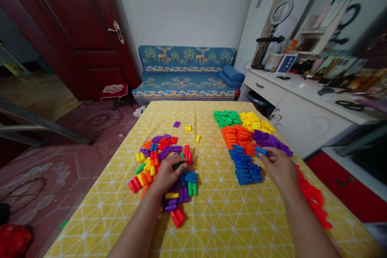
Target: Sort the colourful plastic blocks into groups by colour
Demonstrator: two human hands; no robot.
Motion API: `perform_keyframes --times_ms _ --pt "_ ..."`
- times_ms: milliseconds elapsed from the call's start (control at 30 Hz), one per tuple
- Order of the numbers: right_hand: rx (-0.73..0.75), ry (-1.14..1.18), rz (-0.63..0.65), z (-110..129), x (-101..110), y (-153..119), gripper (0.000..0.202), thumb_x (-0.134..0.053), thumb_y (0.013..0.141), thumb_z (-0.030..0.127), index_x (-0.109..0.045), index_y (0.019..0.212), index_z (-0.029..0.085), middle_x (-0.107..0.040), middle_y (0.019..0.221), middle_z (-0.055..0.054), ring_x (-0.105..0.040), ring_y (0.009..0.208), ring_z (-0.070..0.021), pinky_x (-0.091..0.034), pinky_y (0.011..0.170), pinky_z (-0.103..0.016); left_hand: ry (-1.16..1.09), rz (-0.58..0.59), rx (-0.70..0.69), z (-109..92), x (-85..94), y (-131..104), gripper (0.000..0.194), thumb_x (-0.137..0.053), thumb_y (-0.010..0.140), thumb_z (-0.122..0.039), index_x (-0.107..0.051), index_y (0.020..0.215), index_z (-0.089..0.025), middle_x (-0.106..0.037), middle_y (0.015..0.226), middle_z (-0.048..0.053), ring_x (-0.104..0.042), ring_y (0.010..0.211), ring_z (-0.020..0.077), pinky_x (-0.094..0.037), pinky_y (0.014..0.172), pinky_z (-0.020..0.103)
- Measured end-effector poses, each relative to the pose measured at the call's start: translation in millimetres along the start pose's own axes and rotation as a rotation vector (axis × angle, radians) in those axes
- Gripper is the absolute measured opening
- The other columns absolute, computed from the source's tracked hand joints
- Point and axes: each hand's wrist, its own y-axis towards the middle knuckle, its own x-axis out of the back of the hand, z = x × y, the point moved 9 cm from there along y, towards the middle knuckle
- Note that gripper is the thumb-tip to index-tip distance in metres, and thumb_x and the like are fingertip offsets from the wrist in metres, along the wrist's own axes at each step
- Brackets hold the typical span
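Observation:
On the left side of the table, my left hand (168, 172) reaches into a mixed heap of plastic building blocks (165, 153). Its thumb and fingers close around a green block (179, 165), partly hidden by the fingers. My right hand (280, 168) pinches a blue block (261, 151) above the sorted piles. Just below and left of it lie the blue blocks (244, 167). Orange blocks (237, 135) and purple blocks (269, 141) lie close by. Red blocks (313, 197) are partly hidden behind my right forearm.
Green blocks (226, 118) and yellow blocks (254, 121) form piles at the table's far right. Three loose pieces, including a purple block (177, 124), lie beyond the heap. A yellow patterned cloth (217, 225) covers the table. A white dresser (302, 100) stands to the right, a blue sofa (184, 78) behind.

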Motion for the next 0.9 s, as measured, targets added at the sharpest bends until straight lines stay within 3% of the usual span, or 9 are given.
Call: perform_keyframes --times_ms 100,233,400,500,667,900 --pt "0.043 -0.411 0.080 -17 -4 8 0.025 -0.063 0.074 0.033 -0.072 0.094 0.021 -0.064 0.084 -0.007 -0.059 0.071 -0.0188 -0.040 0.057 -0.026 0.001 0.005 0.004 1 -0.5 0 0.018 -0.060 0.088 -0.028 -0.073 0.097 -0.020 -0.073 0.098 0.007 -0.067 0.093 0.0202 -0.051 0.086 0.034" --pt "-0.016 -0.608 0.173 -23 -18 7 0.026 -0.061 0.077 0.028 -0.073 0.099 0.020 -0.062 0.095 -0.011 -0.062 0.080 -0.0211 -0.041 0.062 -0.027 0.009 0.002 0.005 1 -0.8 0 0.019 -0.059 0.088 -0.028 -0.073 0.097 -0.019 -0.073 0.096 0.007 -0.067 0.092 0.0202 -0.052 0.085 0.034" --pt "0.007 -0.537 0.319 -16 -40 5 0.033 -0.060 0.083 0.041 -0.072 0.100 0.016 -0.066 0.095 -0.011 -0.064 0.084 -0.0215 -0.043 0.067 -0.027 0.013 0.001 0.011 2 -1.0 -1 0.019 -0.060 0.087 -0.029 -0.073 0.097 -0.019 -0.073 0.097 0.007 -0.067 0.092 0.0205 -0.052 0.086 0.034" --pt "0.027 -0.437 0.395 -9 -46 2 0.037 -0.050 0.090 0.048 -0.072 0.095 0.018 -0.070 0.090 -0.008 -0.065 0.082 -0.0207 -0.042 0.067 -0.027 0.015 0.006 0.009 2 -1.5 -1 0.019 -0.059 0.088 -0.030 -0.073 0.098 -0.020 -0.073 0.097 0.007 -0.067 0.093 0.0205 -0.052 0.086 0.034" --pt "-0.016 -0.540 0.323 0 -35 -4 0.050 -0.033 0.096 0.050 -0.072 0.091 0.020 -0.070 0.090 -0.011 -0.064 0.076 -0.0221 -0.039 0.062 -0.029 0.012 0.001 -0.003 -1 -0.7 0 0.020 -0.059 0.088 -0.031 -0.072 0.097 -0.019 -0.073 0.097 0.008 -0.067 0.092 0.0207 -0.052 0.086 0.035" --pt "0.099 -0.509 0.167 12 -31 -10 0.046 -0.034 0.096 0.045 -0.071 0.103 0.019 -0.066 0.094 -0.012 -0.063 0.080 -0.0216 -0.042 0.064 -0.029 0.021 -0.003 -0.005 1 -0.3 -1 0.020 -0.059 0.089 -0.031 -0.073 0.097 -0.020 -0.073 0.097 0.008 -0.067 0.093 0.0208 -0.053 0.086 0.034"
